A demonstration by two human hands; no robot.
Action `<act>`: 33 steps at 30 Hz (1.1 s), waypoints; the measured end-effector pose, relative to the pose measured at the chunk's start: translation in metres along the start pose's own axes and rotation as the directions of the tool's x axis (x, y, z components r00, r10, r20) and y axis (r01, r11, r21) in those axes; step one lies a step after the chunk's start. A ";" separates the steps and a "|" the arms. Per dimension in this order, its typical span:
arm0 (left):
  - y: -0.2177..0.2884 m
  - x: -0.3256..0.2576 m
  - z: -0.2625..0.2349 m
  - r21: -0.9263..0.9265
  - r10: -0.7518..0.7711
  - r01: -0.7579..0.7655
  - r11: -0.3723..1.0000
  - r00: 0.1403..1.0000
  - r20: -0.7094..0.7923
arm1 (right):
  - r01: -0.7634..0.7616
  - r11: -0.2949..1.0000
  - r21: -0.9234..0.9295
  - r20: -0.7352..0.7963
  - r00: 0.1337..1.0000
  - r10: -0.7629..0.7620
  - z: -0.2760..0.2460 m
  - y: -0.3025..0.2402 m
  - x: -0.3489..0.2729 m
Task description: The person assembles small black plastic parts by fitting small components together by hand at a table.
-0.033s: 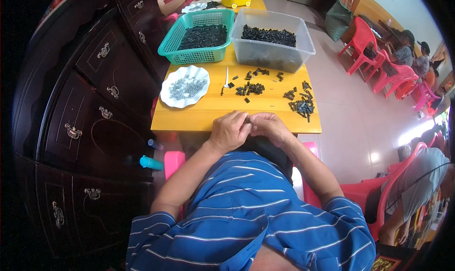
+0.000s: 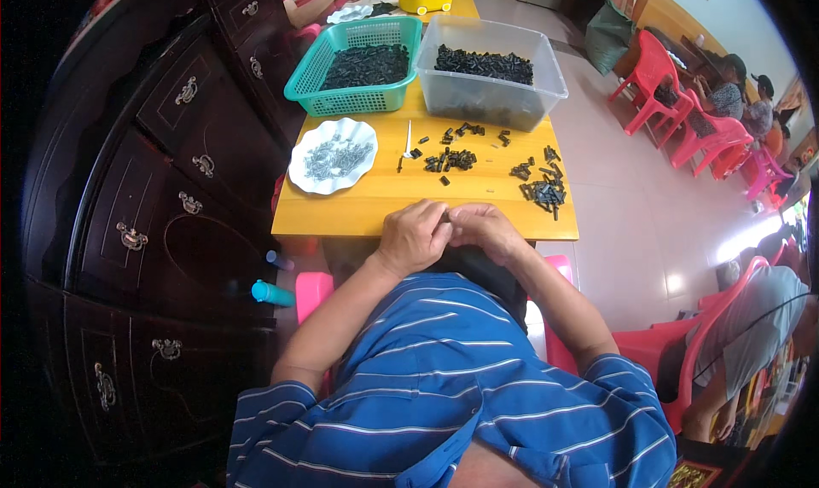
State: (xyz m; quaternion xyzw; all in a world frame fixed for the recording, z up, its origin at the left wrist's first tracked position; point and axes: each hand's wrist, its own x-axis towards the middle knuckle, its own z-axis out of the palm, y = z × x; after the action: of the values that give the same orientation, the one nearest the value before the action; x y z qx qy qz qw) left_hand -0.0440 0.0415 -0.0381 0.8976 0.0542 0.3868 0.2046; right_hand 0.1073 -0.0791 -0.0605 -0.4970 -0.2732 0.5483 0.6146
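Observation:
At the table's near edge, my left hand [image 2: 414, 236] and my right hand [image 2: 485, 230] meet with fingers pinched together. Between their fingertips is a small dark piece [image 2: 446, 217], mostly covered, so its exact kind does not show. Beyond my hands lies a loose heap of short black tube-like pieces [image 2: 452, 159]. A second pile of longer black pieces [image 2: 546, 194] is near the right edge. On the left, a white scalloped plate [image 2: 300, 174] holds many thin silvery pins [image 2: 337, 157]. A slim white stick-like tool [image 2: 409, 138] rests beside the heap.
At the back of the yellow table [image 2: 392, 206] stand a green basket [image 2: 299, 94] and a clear plastic bin [image 2: 478, 104], both holding black pieces. A dark cabinet [image 2: 153, 189] lines the left. Other people sit at the far table and on the right, among pink chairs [image 2: 657, 87].

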 end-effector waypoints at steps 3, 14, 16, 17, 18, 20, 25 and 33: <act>0.000 -0.001 0.000 0.022 0.017 -0.017 1.000 1.000 0.006 | -0.005 1.000 -0.015 0.007 1.000 0.005 0.000 0.002 0.000; 0.002 -0.001 0.001 0.017 -0.021 0.020 1.000 0.997 0.071 | -0.086 0.996 0.029 0.048 0.995 0.084 0.001 -0.003 -0.003; 0.002 -0.002 0.003 0.005 -0.025 0.025 1.000 0.998 0.055 | -0.093 0.995 0.024 0.056 0.994 0.092 0.002 -0.003 -0.004; 0.003 -0.001 0.003 -0.008 -0.028 0.028 1.000 0.999 0.037 | -0.099 0.995 0.029 0.069 0.993 0.097 0.001 -0.003 -0.003; 0.004 -0.001 0.003 -0.008 -0.026 0.026 1.000 0.999 0.040 | -0.104 0.994 0.034 0.083 0.991 0.101 0.001 -0.002 -0.002; 0.007 0.000 0.001 -0.017 -0.064 0.065 0.998 0.997 0.041 | -0.111 0.992 0.058 0.076 0.991 0.106 0.001 -0.003 -0.003; 0.008 0.001 0.002 -0.017 -0.054 0.055 0.998 0.998 0.027 | -0.128 0.987 0.101 0.098 0.988 0.118 0.000 -0.003 -0.004; 0.004 0.001 0.004 -0.017 -0.033 0.033 0.999 0.999 0.016 | -0.137 0.981 0.136 0.120 0.985 0.121 0.000 -0.002 -0.003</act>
State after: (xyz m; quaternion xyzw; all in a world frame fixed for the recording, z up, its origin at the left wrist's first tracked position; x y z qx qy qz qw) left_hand -0.0410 0.0373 -0.0384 0.8979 0.0639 0.3765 0.2189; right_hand 0.1072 -0.0816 -0.0577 -0.4366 -0.2338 0.6323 0.5958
